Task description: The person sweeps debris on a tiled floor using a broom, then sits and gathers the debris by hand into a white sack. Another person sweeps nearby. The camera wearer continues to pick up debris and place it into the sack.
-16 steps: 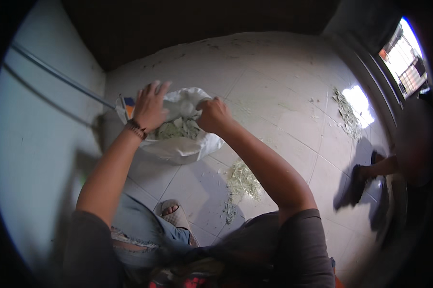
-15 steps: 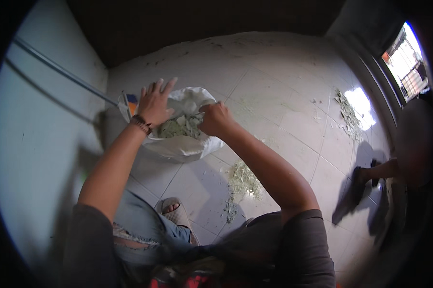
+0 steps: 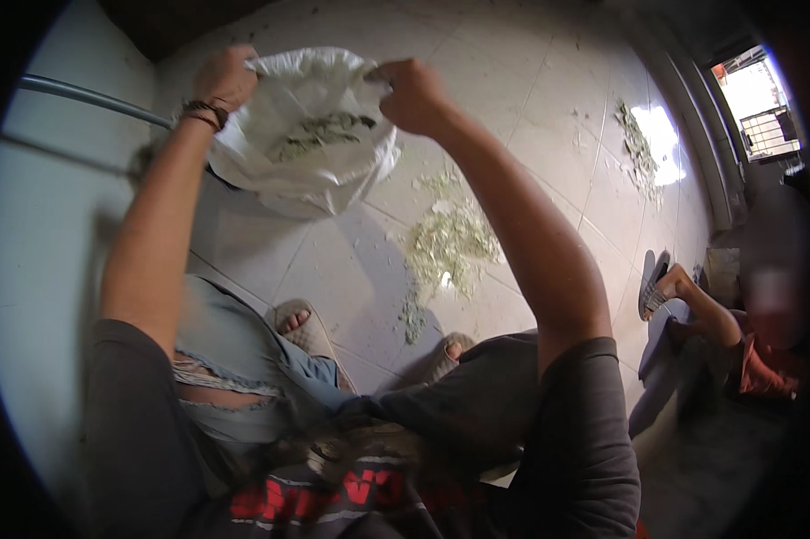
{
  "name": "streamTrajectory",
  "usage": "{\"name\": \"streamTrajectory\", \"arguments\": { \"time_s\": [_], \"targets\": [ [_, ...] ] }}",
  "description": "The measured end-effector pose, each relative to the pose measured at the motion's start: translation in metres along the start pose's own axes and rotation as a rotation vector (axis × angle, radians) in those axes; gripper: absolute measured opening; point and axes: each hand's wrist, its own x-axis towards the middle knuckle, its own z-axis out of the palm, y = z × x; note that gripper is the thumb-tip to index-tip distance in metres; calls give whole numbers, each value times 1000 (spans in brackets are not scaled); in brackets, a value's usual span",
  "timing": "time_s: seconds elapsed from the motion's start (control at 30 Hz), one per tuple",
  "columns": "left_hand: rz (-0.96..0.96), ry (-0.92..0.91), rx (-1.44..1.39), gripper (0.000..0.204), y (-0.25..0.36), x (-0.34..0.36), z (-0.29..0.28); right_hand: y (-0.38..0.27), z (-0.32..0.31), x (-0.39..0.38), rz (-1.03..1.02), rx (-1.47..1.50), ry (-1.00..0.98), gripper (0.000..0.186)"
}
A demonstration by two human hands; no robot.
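Note:
My left hand (image 3: 224,83) grips the left rim of a white woven sack (image 3: 315,184), its fingers closed on the edge. My right hand (image 3: 409,99) pinches the sack's right rim. Between them the sack's mouth is open, showing grey-green flaky scraps (image 3: 320,135) inside. A heap of pale green scraps (image 3: 450,242) lies on the tiles to the right of and below the sack. My two sandalled feet stand beneath me.
A grey pipe (image 3: 91,100) runs along the wall at the left. More scraps (image 3: 638,153) lie at the right, near a bright doorway or window (image 3: 760,126). Another person (image 3: 746,350) is at the right edge with a sandalled foot. A tiled floor (image 3: 549,117) stretches around the sack.
Both my hands have moved up the picture with the sack, and the left has closed on its rim. The other person's leg and body have shifted, showing red cloth.

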Motion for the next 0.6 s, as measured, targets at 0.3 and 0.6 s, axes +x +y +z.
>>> {"name": "streamTrajectory", "arguments": {
  "time_s": [0.3,0.6],
  "targets": [
    [835,317,-341,23,107,-108,6,134,69,-96,167,-231,610,61],
    [1007,-953,-124,41,129,-206,89,121,261,-353,-305,-144,-330,64]
  ]
}}
